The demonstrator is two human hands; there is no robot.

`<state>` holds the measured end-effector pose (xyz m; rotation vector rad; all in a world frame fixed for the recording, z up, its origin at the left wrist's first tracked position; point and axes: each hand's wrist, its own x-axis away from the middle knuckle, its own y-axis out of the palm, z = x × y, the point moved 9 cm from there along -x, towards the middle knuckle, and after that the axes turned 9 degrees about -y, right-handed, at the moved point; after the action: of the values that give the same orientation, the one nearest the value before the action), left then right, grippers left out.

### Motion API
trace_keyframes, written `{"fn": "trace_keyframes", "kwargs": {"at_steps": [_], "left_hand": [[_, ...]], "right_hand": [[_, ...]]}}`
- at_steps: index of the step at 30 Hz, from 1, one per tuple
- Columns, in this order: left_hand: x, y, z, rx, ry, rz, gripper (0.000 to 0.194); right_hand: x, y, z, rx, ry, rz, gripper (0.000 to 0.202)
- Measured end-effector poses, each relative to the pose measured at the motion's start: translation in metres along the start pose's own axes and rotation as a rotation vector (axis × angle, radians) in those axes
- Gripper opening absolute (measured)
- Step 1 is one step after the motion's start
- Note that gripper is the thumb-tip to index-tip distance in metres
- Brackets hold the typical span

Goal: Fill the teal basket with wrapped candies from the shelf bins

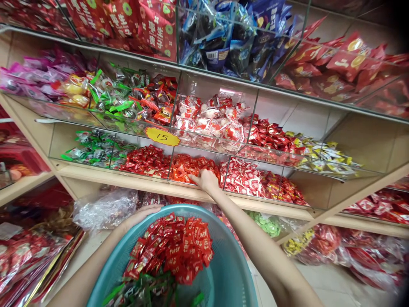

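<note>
My left hand [145, 213] grips the far-left rim of a teal plastic basket [234, 251], its fingers laid along the edge. Inside the basket are a heap of red-wrapped candies [172, 247] and, nearer me, green-and-clear wrapped candies [150, 290]. My right hand [207, 180] reaches into a lower shelf compartment and is closed on orange-red wrapped candies [188, 167]; its thumb points left, and the other fingers are mostly hidden. Dark red candies [147, 161] fill the compartment to its left. White-and-red candies [244, 177] lie in the one to its right.
Clear dividers and front panels separate the shelf compartments. A yellow tag [162, 136] marked 15 hangs above the lower row. Beneath the wooden shelf edge [134, 181] are a clear plastic bag [107, 209] and bagged goods [326, 243]. Blue packets [236, 38] stand on the upper shelf.
</note>
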<state>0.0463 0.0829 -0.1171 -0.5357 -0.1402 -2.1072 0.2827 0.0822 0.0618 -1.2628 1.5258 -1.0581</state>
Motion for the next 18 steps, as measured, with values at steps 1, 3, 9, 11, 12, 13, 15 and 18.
{"fn": "trace_keyframes", "kwargs": {"at_steps": [1, 3, 9, 11, 12, 13, 15, 18], "left_hand": [[0.000, -0.001, -0.001, 0.000, -0.001, 0.003, 0.054], [-0.001, -0.001, -0.003, 0.002, 0.003, 0.004, 0.055], [-0.003, -0.001, -0.003, -0.027, 0.021, -0.005, 0.052], [-0.003, -0.002, -0.002, -0.039, 0.027, -0.002, 0.051], [-0.003, -0.002, -0.001, -0.044, 0.031, 0.001, 0.051], [-0.002, -0.002, 0.000, -0.048, 0.035, 0.004, 0.051], [0.000, -0.001, 0.002, -0.052, 0.036, 0.009, 0.051], [0.003, 0.003, 0.004, -0.050, 0.014, 0.007, 0.054]], "right_hand": [[-0.003, 0.003, 0.001, -0.009, 0.027, -0.014, 0.047], [-0.007, 0.009, 0.004, -0.042, 0.064, -0.034, 0.050], [-0.013, 0.025, 0.014, -0.187, 0.057, -0.069, 0.039], [-0.012, 0.020, 0.015, -0.207, 0.042, -0.024, 0.035], [-0.010, 0.015, 0.015, -0.210, 0.029, 0.010, 0.034], [-0.007, 0.008, 0.013, -0.210, 0.009, 0.049, 0.034], [0.003, -0.008, 0.008, -0.218, -0.060, 0.133, 0.034], [0.029, -0.025, -0.004, -0.281, -0.242, 0.213, 0.035]]}}
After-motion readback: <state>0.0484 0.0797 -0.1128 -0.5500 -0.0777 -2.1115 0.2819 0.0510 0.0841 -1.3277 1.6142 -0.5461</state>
